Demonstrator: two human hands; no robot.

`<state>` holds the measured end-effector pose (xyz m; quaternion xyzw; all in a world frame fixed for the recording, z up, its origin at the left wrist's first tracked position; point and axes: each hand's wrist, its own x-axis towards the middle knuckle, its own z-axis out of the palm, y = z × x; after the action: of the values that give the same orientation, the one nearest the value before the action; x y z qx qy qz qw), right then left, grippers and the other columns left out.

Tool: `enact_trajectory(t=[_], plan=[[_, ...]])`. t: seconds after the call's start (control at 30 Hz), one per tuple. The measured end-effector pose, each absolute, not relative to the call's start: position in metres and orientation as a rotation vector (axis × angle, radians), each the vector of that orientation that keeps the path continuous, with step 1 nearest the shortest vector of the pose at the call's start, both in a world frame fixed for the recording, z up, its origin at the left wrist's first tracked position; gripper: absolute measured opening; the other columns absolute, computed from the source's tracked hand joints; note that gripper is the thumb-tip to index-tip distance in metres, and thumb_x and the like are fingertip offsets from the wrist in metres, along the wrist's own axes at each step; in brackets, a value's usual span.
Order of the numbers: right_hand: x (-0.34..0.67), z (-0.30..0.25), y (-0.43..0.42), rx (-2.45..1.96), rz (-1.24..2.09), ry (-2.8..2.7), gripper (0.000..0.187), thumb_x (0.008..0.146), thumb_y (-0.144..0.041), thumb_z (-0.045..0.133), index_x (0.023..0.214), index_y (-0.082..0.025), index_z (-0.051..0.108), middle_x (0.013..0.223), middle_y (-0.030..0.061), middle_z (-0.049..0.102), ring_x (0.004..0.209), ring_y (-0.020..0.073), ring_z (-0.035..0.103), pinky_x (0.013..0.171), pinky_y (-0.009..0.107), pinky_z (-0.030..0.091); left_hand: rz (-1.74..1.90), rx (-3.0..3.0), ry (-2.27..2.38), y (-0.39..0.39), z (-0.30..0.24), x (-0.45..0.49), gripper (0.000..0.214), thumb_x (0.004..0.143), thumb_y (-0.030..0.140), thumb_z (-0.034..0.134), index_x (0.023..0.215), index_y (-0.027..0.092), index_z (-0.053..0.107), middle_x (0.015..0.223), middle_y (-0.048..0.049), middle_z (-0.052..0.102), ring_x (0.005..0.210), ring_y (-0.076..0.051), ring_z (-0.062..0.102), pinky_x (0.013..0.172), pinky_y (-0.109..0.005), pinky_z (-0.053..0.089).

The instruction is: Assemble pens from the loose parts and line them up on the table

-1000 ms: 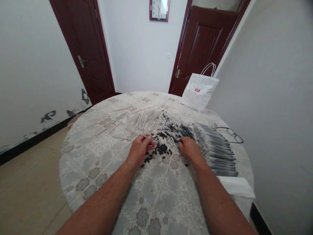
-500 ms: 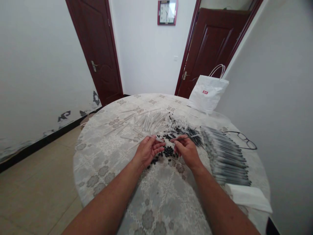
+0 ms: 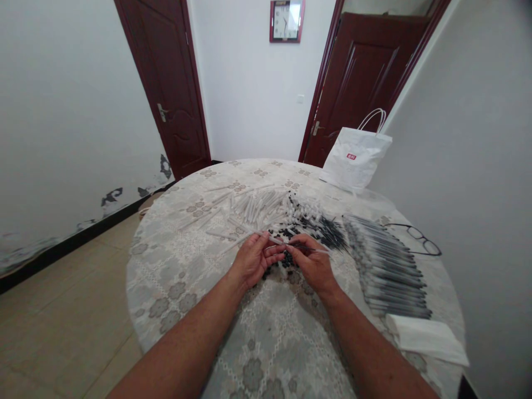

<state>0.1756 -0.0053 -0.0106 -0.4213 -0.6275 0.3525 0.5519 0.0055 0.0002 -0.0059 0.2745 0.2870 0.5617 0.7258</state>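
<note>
Between the thumb and fingers of my left hand (image 3: 254, 256) is a clear whitish pen barrel (image 3: 275, 240), pointing right. My right hand (image 3: 311, 260) pinches a thin dark pen refill (image 3: 302, 245) whose pale end (image 3: 322, 251) sticks out to the right. The barrel's right end and the refill meet between the hands; whether one is inside the other I cannot tell. Small black plugs (image 3: 288, 259) lie beneath the hands, partly covered by them. Just beyond are loose clear barrels (image 3: 253, 206), small white pieces (image 3: 305, 208) and a heap of dark refills (image 3: 332, 233).
A long row of dark-filled pens (image 3: 393, 271) lies on the right of the round, cloth-covered table (image 3: 174, 327). Glasses (image 3: 419, 239) rest beyond it, and a folded white cloth or paper (image 3: 428, 338) is nearer me. A white paper bag (image 3: 357, 158) stands at the back right.
My right hand has moved left and slightly down with the refill, bringing it against the barrel's end. My left hand still holds the barrel. The view has shifted slightly.
</note>
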Motion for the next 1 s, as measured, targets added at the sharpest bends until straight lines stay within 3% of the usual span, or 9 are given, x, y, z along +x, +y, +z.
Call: enact_trajectory(t=[0.3, 0.6, 0.9, 1.0], plan=[[0.1753, -0.0123, -0.0089, -1.003, 0.848, -1.45, 0.017, 0.085, -0.035, 0.069, 0.096, -0.022, 0.067, 0.081, 0.0002, 0.065, 0.068, 0.0144, 0.059, 0.061, 0.025, 0.047, 1.245, 0.561, 0.618, 0.001, -0.0074, 0.0049, 0.024, 0.088, 0.034, 0.068, 0.093, 0.017, 0.051, 0.091, -0.0088, 0.071, 0.084, -0.022, 0.074, 0.072, -0.034, 0.062], [0.1736, -0.0117, -0.007, -0.893, 0.694, -1.581, 0.01, 0.086, -0.031, 0.068, 0.091, -0.022, 0.069, 0.103, 0.0052, 0.065, 0.1, 0.0195, 0.062, 0.088, 0.032, 0.05, 1.218, 0.579, 0.571, -0.0009, -0.0102, 0.0067, 0.027, 0.087, 0.035, 0.07, 0.096, 0.018, 0.051, 0.088, -0.007, 0.071, 0.076, -0.019, 0.073, 0.072, -0.035, 0.062], [0.1775, -0.0088, -0.0088, -0.934, 0.814, -1.665, 0.024, 0.085, -0.035, 0.067, 0.106, -0.023, 0.07, 0.117, 0.0078, 0.063, 0.104, 0.0218, 0.063, 0.081, 0.031, 0.053, 1.293, 0.554, 0.555, 0.0011, -0.0152, 0.0075, 0.031, 0.086, 0.036, 0.072, 0.099, 0.021, 0.048, 0.096, -0.0059, 0.07, 0.083, -0.02, 0.073, 0.076, -0.037, 0.061], [0.1789, -0.0072, -0.0114, -0.985, 0.829, -1.63, 0.028, 0.087, -0.038, 0.065, 0.11, -0.022, 0.068, 0.107, 0.0063, 0.067, 0.091, 0.0192, 0.065, 0.076, 0.029, 0.053, 1.306, 0.544, 0.571, 0.001, -0.0133, 0.0078, 0.032, 0.086, 0.037, 0.071, 0.099, 0.022, 0.047, 0.096, -0.0057, 0.07, 0.082, -0.019, 0.074, 0.076, -0.037, 0.061]])
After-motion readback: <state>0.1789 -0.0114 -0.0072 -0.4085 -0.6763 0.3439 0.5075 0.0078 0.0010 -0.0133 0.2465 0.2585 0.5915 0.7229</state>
